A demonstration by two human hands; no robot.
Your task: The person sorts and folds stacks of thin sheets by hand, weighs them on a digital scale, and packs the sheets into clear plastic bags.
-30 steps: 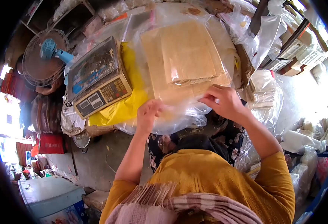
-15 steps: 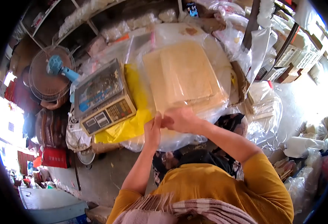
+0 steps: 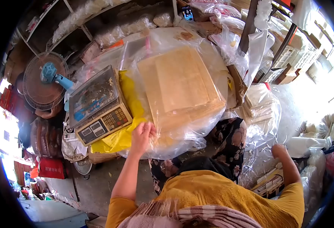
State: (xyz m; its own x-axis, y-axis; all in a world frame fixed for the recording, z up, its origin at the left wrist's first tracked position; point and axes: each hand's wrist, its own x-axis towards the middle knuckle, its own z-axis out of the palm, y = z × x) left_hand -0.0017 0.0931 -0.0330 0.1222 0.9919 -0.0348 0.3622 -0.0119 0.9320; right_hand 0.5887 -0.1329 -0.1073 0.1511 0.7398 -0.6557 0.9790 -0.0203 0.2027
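Flat tan sheets (image 3: 182,83) lie stacked inside a clear plastic bag (image 3: 186,131) on the work surface. At the bag's near left corner, my left hand (image 3: 142,136) has its fingers curled together on the plastic edge. A yellow plastic bag (image 3: 115,140) lies just left of that hand, partly under a digital scale (image 3: 104,125) with a keypad and a dirty, scuffed top. My right hand (image 3: 279,151) is stretched far out to the right, beside a white plastic roll (image 3: 307,147). Its fingers are too small and indistinct to read.
A blue desk fan (image 3: 49,73) stands left of the scale. More bagged tan sheets (image 3: 262,104) rest at the right, beside a dark upright post (image 3: 248,28). Below my right arm is a box of thin strips (image 3: 269,181). Bagged goods (image 3: 125,28) line the back shelf.
My right hand has left the bag's near edge and swung far out to the right. My left hand has shifted slightly left and stays at the bag's corner. The view has turned a little.
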